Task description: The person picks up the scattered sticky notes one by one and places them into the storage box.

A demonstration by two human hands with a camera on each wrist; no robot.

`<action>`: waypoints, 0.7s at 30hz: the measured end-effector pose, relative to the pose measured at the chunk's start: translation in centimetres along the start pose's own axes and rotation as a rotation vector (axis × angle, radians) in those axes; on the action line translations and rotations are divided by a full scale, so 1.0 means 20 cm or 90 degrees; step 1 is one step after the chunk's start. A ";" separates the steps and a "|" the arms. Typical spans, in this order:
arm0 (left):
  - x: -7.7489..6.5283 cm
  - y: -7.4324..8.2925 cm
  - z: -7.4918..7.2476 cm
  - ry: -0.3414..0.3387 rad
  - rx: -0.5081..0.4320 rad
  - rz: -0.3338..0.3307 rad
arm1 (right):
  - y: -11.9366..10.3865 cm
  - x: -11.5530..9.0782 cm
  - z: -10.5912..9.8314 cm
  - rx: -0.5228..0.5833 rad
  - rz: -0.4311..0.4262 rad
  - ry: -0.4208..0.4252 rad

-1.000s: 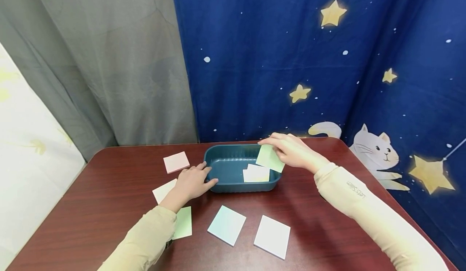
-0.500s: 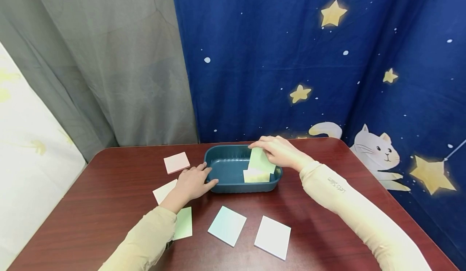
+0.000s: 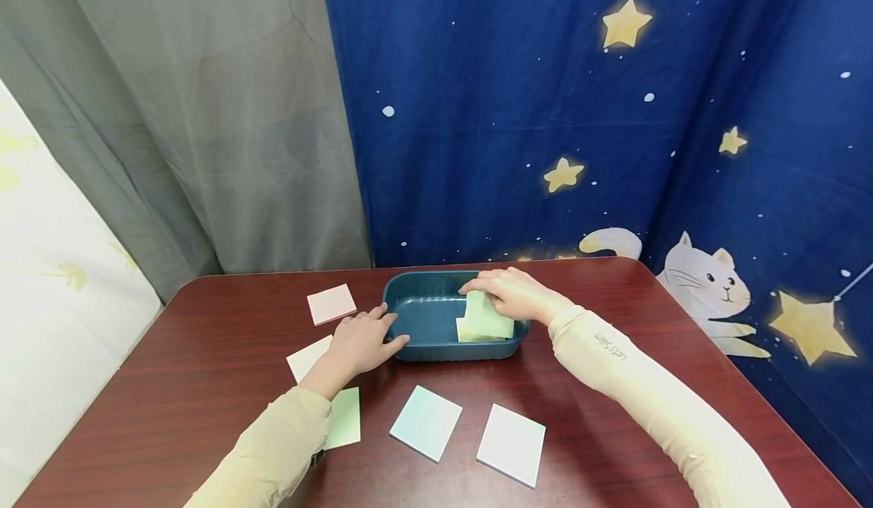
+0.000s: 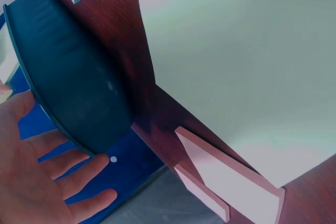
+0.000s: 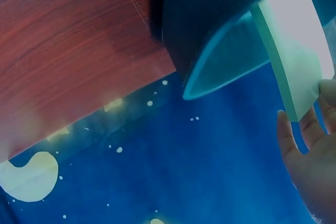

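My right hand [image 3: 514, 293] pinches a light green sticky-note pad [image 3: 486, 317] between thumb and fingers over the right end of a dark teal bin [image 3: 443, 352]. The right wrist view shows this thick green pad [image 5: 294, 51] tilted, its lower end within the bin's rim [image 5: 226, 85]. Beneath it lies a pale yellow pad [image 3: 466, 333], mostly covered. At the bin's left end my left hand [image 3: 361, 341] rests on the rim, fingers spread and fairly straight, as the left wrist view of that hand [image 4: 47, 177] also shows.
On the dark red table [image 3: 204, 387], a pink pad [image 3: 331, 305] and a cream pad [image 3: 308, 357] lie left of the bin. A green pad [image 3: 345, 418] is partly under the left sleeve. In front are a pale blue pad [image 3: 426, 423] and a white pad [image 3: 511, 445].
My right hand has moved left and down with the green pad, bringing it into the bin over the pale yellow pad. The left hand has stayed put.
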State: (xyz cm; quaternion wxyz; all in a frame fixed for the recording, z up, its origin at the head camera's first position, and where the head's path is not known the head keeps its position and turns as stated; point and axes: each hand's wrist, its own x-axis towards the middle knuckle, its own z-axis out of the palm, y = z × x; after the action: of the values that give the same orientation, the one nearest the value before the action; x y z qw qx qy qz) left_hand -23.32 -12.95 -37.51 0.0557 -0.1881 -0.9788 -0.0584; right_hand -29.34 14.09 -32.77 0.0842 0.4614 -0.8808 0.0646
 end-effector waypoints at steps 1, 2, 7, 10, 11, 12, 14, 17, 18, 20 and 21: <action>0.00 0.00 0.00 0.001 0.000 0.000 | 0.00 0.00 0.01 0.004 -0.001 -0.005; 0.00 0.00 0.00 0.001 0.000 0.001 | 0.00 0.01 0.02 0.008 -0.002 -0.011; 0.00 0.00 0.00 -0.003 0.004 0.000 | -0.01 0.02 0.06 0.016 -0.005 -0.039; 0.00 0.00 0.00 -0.003 0.005 0.001 | 0.00 0.02 0.07 0.018 -0.001 -0.049; 0.00 0.00 0.00 -0.003 0.005 0.001 | 0.00 0.02 0.08 0.019 0.002 -0.052; 0.00 0.00 -0.01 -0.003 0.005 0.002 | 0.00 0.02 0.08 0.020 0.006 -0.055; 0.00 0.01 -0.01 -0.005 0.006 0.002 | 0.01 0.01 0.09 0.020 0.012 -0.062; 0.00 0.01 -0.01 -0.007 0.006 -0.001 | 0.02 0.02 0.11 0.008 0.016 -0.062; 0.00 0.01 -0.01 -0.007 0.007 0.000 | 0.02 0.02 0.12 0.002 0.018 -0.059; 0.00 0.00 -0.01 -0.007 0.007 0.000 | 0.03 0.02 0.12 -0.011 0.020 -0.054; 0.00 0.00 -0.01 -0.008 0.008 -0.001 | 0.03 0.02 0.12 -0.021 0.020 -0.054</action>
State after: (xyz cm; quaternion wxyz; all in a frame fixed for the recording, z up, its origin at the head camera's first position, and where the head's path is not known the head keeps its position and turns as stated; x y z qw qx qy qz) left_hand -23.27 -12.90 -37.39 0.0504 -0.1874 -0.9797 -0.0509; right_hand -30.32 13.58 -35.12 0.0534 0.4483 -0.8917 0.0323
